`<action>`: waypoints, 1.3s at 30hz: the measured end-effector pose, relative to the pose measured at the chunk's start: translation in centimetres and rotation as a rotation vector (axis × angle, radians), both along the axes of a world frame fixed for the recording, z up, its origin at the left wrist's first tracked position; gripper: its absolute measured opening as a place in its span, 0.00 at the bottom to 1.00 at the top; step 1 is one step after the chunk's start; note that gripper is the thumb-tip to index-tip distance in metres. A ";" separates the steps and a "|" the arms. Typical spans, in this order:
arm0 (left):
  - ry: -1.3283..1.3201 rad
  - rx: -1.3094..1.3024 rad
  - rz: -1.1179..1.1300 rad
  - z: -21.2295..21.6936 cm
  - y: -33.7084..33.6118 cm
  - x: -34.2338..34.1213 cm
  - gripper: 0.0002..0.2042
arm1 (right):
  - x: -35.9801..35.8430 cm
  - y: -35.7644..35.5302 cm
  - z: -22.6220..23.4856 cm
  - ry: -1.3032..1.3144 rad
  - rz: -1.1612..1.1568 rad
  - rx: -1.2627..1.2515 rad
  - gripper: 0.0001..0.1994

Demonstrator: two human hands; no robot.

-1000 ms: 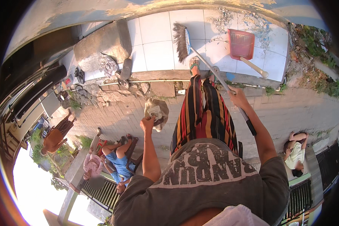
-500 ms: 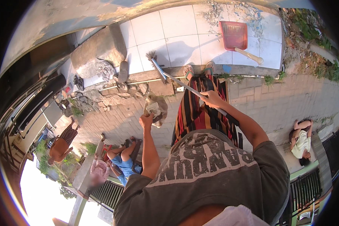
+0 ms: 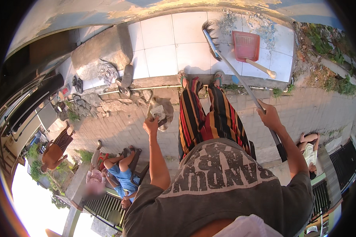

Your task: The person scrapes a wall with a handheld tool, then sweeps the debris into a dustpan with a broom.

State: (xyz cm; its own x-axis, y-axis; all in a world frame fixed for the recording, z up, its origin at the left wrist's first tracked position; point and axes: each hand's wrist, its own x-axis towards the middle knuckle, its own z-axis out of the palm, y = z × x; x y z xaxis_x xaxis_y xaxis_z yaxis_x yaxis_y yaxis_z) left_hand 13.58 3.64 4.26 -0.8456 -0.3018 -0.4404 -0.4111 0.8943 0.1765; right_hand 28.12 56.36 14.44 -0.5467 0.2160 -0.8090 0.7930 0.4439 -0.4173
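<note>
My right hand (image 3: 268, 115) is closed around the grey handle of a broom (image 3: 241, 78). Its blue head with dark bristles (image 3: 212, 42) stands on the white tiles, just left of a red dustpan (image 3: 246, 44) with a cream handle. Bits of debris (image 3: 229, 21) lie on the tiles beyond both. At the left, my left hand (image 3: 150, 125) pinches the edge of a crumpled, brownish bag-like thing (image 3: 167, 111) with a whitish patch. What it is made of, I cannot tell. My sandalled feet rest at the tiled ledge's near edge.
A large stone block (image 3: 103, 53), a striped cloth (image 3: 108, 73) and loose sandals (image 3: 127, 76) are at the ledge's left. Paving (image 3: 292, 110) lies below the ledge. Seated people (image 3: 124, 173) are at lower left, another person (image 3: 310, 152) at right. Plants (image 3: 336, 51) grow at upper right.
The broom head has moved right across the tiles, toward the dustpan. My right hand has swung out to the right with the handle. The left hand still holds the bag-like thing.
</note>
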 end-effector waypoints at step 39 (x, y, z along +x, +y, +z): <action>-0.181 0.497 -0.272 -12.6 4.5 -34.1 0.20 | -16.9 -12.7 -7.8 0.098 -0.824 -0.224 0.20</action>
